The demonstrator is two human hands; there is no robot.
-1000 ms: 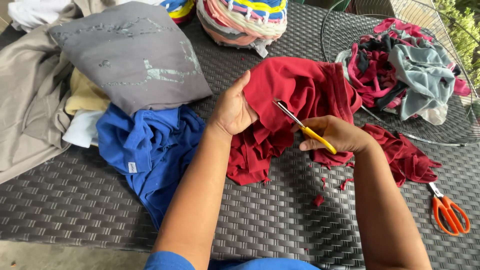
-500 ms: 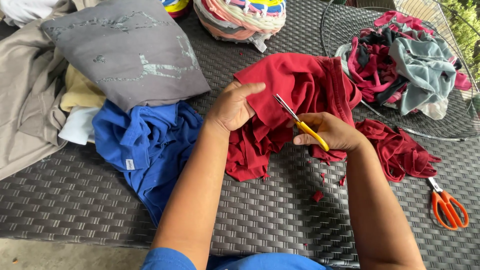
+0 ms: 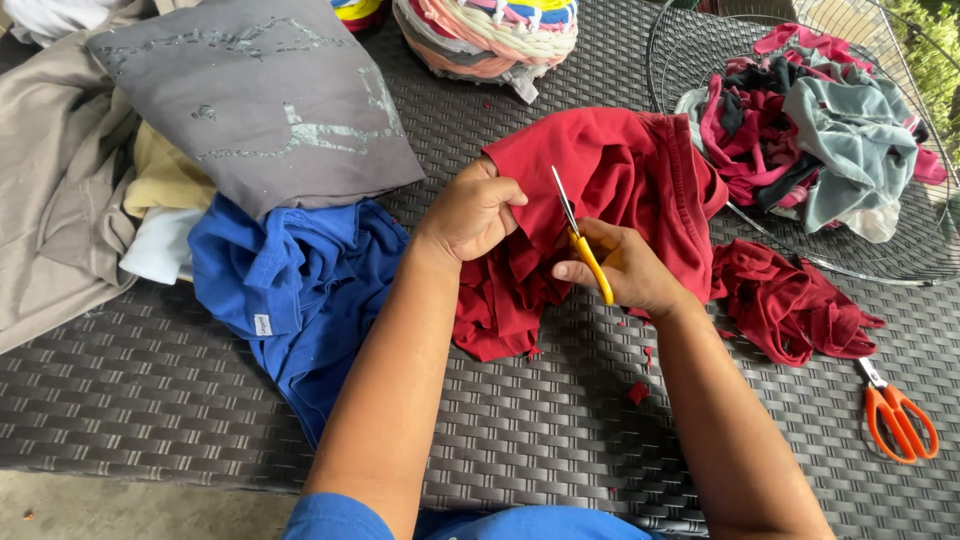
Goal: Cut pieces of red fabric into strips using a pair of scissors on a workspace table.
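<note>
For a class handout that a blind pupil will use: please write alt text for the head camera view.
A person's right hand cuts a red garment with yellow-handled scissors while the left hand holds the cloth on a dark woven table. Blue and grey shirts lie left; orange-handled scissors and a wire basket of scraps lie right.

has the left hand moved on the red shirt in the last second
Yes. The left hand has slid up the red shirt towards the scissors' blades, nearer the shirt's top edge.
</note>
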